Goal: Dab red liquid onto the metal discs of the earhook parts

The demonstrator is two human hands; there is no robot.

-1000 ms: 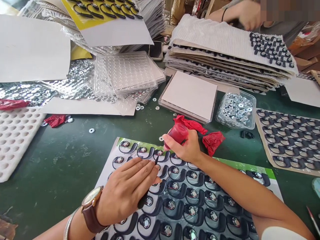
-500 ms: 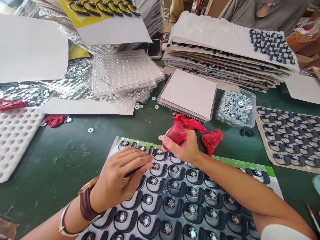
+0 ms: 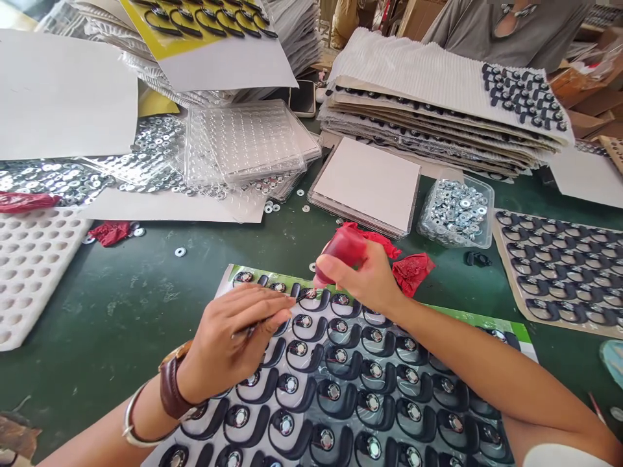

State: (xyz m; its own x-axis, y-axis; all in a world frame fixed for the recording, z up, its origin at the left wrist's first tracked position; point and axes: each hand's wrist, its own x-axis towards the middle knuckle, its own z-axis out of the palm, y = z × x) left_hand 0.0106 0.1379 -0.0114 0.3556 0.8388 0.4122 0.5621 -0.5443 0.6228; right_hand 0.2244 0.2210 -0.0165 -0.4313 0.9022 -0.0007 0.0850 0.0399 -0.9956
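My left hand point(image 3: 246, 331) pinches a thin dark pointed tool point(image 3: 302, 297), mostly hidden by the fingers; its tip is at a hook-shaped black part in the top row. In my right hand point(image 3: 372, 275) is a red squeeze bottle point(image 3: 343, 251), tilted with its nozzle down, just above that same part. Whether the nozzle touches it I cannot tell. Beneath both hands lies a card sheet point(image 3: 528, 334) with a green edge, bearing rows of black hook-shaped parts point(image 3: 333, 399) with round shiny centres. My right forearm covers some of them.
Crumpled red pieces point(image 3: 413, 272) lie beyond my right hand. A clear tub point(image 3: 481, 240) of metal washers stands near a stack of white-topped trays point(image 3: 367, 185). Loose washers point(image 3: 180, 251) dot the green table. A dimpled white tray point(image 3: 36, 279) lies left. A person point(image 3: 525, 39) is across the table.
The red bottle has lifted slightly and tipped a little more upright. My left hand has drawn back slightly, with the tool still in its fingers. The view has shifted a little.
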